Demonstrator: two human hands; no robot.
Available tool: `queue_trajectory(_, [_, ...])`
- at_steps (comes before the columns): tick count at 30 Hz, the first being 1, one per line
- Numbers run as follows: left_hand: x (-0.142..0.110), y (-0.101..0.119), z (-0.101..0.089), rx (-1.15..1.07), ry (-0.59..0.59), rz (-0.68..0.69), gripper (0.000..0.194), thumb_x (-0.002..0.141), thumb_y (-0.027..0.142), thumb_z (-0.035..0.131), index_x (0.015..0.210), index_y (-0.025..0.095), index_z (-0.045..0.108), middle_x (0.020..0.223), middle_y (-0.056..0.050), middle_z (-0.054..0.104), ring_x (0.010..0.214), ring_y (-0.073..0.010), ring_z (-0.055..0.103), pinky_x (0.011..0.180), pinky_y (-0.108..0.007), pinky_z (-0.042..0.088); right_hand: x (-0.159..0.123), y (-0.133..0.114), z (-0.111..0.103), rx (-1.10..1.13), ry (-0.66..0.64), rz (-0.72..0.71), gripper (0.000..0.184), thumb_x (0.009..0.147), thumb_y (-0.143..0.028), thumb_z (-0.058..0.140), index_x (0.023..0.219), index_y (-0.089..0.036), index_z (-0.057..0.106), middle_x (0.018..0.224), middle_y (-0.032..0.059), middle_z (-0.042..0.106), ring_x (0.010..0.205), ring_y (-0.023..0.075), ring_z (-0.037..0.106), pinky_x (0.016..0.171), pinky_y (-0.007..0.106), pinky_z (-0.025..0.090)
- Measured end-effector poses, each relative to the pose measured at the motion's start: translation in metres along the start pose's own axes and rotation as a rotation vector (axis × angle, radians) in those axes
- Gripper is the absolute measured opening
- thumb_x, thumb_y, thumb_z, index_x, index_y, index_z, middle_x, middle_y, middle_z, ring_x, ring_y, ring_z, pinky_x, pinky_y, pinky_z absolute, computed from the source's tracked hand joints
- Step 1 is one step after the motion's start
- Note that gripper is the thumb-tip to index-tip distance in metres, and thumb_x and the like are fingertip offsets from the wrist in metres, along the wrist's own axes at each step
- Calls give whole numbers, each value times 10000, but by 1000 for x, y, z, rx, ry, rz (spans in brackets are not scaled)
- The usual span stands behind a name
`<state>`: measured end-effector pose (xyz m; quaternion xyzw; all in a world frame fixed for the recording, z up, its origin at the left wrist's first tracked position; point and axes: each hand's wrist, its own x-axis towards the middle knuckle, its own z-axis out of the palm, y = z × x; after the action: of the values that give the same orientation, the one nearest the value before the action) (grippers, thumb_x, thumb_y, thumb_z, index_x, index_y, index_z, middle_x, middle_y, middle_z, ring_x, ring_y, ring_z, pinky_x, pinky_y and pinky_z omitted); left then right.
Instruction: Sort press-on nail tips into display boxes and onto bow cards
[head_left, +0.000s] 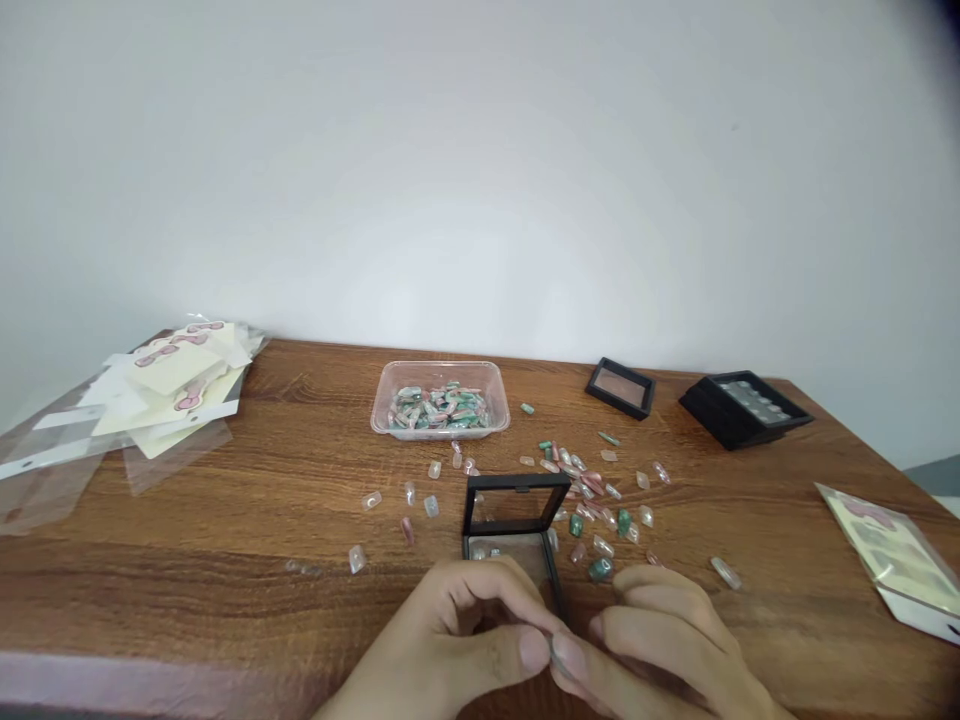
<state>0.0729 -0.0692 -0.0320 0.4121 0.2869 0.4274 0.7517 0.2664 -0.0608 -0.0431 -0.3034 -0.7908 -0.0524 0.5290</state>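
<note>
Wooden table (315, 490) backed by pale wall (480, 200); small piece (556, 660), mostly hidden, is pinched by fingertips of left hand (457, 635) and right hand (671, 640), near open black case (517, 526); fake nails (592, 483) are scattered beyond

Wall (480, 180): plain, pale grey with a faint blue cast, filling the upper half of my view. One small faint mark on it, high toward the right. Table (300, 520): brown, wood-grained top, streaks running mostly side to side; far edge lies along the wall, both side edges slant outward toward me. Near left edge shows a pale lilac-grey band (112, 682); edging or glare, cannot tell. Light: soft, brightest on the middle of the wall, dimmer toward its sides; source out of sight. Beyond the table's right edge, a blue-grey strip (932, 475), low down; nature unclear.
</note>
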Motion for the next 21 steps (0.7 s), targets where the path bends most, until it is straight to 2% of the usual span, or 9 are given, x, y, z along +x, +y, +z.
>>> queue_trajectory(4, [3, -7, -6, 84, -8, 53, 169, 884, 376, 770, 904, 211, 801, 858, -20, 725, 810, -142, 641, 785, -271, 451, 12, 6, -4, 25, -49, -44, 159, 990, -272, 622, 945, -310, 770, 552, -53, 642, 531, 150, 603, 584, 331, 548])
queue_trajectory(7, [3, -5, -8, 182, -4, 80, 188, 908, 395, 738, 916, 219, 803, 850, -19, 709, 805, -145, 623, 769, -270, 443, 25, 12, -10, 65, -180, -153, 109, 957, -248, 671, 926, -287, 768, 601, -69, 677, 529, 106, 603, 567, 261, 546])
queue_trajectory(10, [1, 1, -8, 246, 13, 73, 180, 923, 397, 716, 905, 239, 800, 840, -12, 684, 812, -151, 618, 775, -276, 446, 34, 17, -14, 91, -288, -179, 70, 923, -225, 715, 963, -253, 766, 679, -57, 710, 596, 92, 642, 590, 224, 547])
queue_trajectory(15, [-2, 6, -6, 321, 54, 27, 203, 929, 437, 695, 914, 265, 803, 868, -15, 664, 839, -167, 623, 796, -287, 453, 33, 19, -10, 109, -269, -183, 132, 967, -296, 673, 1011, -204, 757, 728, -25, 709, 662, 112, 638, 619, 242, 536])
queue_trajectory(21, [-5, 4, -5, 331, 43, 1, 241, 922, 462, 691, 874, 249, 793, 857, -20, 654, 830, -176, 620, 794, -294, 467, 29, 21, -6, 73, -243, -249, 123, 953, -272, 685, 988, -179, 757, 715, -26, 699, 656, 122, 607, 601, 246, 521])
